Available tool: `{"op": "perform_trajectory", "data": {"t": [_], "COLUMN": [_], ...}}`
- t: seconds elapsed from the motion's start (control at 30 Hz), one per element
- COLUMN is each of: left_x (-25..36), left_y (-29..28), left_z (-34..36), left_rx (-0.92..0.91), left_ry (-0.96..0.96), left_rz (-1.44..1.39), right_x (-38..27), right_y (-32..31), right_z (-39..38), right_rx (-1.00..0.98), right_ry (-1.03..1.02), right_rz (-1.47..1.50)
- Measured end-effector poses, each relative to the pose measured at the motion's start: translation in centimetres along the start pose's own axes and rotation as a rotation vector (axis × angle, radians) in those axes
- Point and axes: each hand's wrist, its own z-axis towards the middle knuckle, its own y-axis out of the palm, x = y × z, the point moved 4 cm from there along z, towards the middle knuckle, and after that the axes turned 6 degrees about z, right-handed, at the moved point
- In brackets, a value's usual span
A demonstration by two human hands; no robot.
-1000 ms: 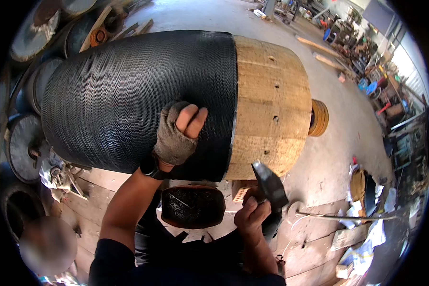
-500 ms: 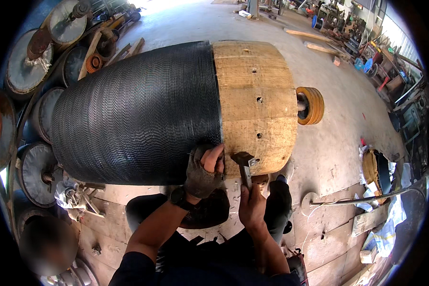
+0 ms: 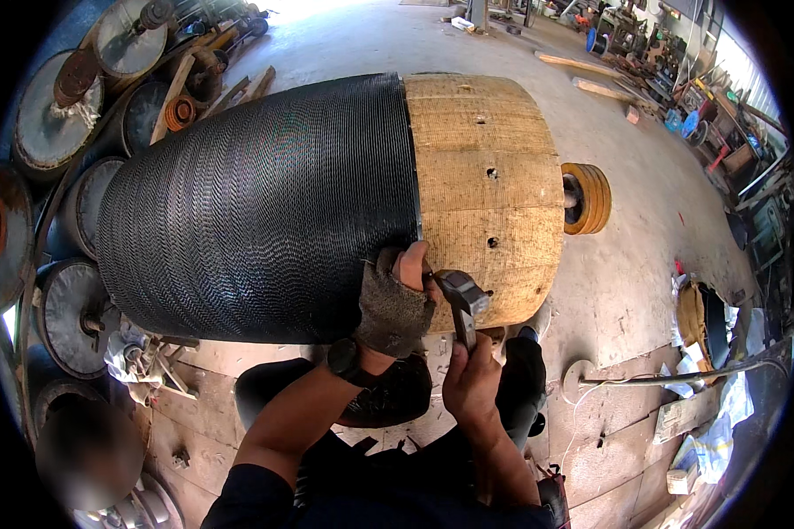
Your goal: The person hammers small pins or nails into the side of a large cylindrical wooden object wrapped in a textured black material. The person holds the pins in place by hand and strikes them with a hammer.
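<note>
A large drum lies across in front of me. Closely ridged black bands [image 3: 265, 194] cover its left and middle part, and bare yellow-brown wood [image 3: 468, 207] forms its right end. My left hand [image 3: 397, 304], in a worn dark fingerless glove, rests at the seam between the two with its fingers curled. Something small and dark may be in them, but I cannot make it out. In my right hand [image 3: 469, 379] is a hammer [image 3: 464, 300], gripped by its handle. The hammer's steel head hangs over the wood just right of my left fingers.
A yellow grooved pulley [image 3: 588, 198] sticks out on a shaft at the drum's right end. More drums [image 3: 71, 309] stack along the left wall. A curved rod [image 3: 679, 379] on a round base lies at right near plastic sheets [image 3: 719, 441]. Planks [image 3: 578, 63] and machinery are farther back.
The hammer head has turned and shifted slightly right. My left hand has moved a little right and up along the seam. The whole view has shifted slightly.
</note>
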Motion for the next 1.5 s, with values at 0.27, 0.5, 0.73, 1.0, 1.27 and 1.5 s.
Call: {"op": "perform_trajectory", "data": {"t": [0.27, 0.5, 0.73, 1.0, 1.27, 1.5], "left_x": [0.1, 1.6, 1.9, 0.2, 0.9, 1.2], "left_y": [0.3, -2.5, -1.8, -1.5, 2.3, -1.4], "left_z": [0.6, -4.8, -15.4, -18.7, -20.0, -16.6], "left_rx": [0.039, -0.03, -0.708, -0.642, -0.69, -0.719], "left_ry": [0.003, 0.083, 0.34, -0.037, 0.307, 0.156], "left_rz": [0.056, 0.005, 0.121, -0.249, 0.229, 0.07], "right_x": [-1.0, -0.2, -0.2, 0.2, 0.4, -2.2], "right_y": [-0.2, -1.7, -0.5, 1.3, 1.4, -0.3], "right_z": [0.4, 0.1, 0.2, 1.2, 0.8, 0.2], "right_rx": [-0.053, 0.213, 0.001, -0.062, 0.064, 0.268], "right_ry": [0.131, -0.196, 0.034, 0.128, -0.036, -0.1], "right_rz": [-0.046, 0.131, 0.006, -0.114, -0.135, 0.334]}}
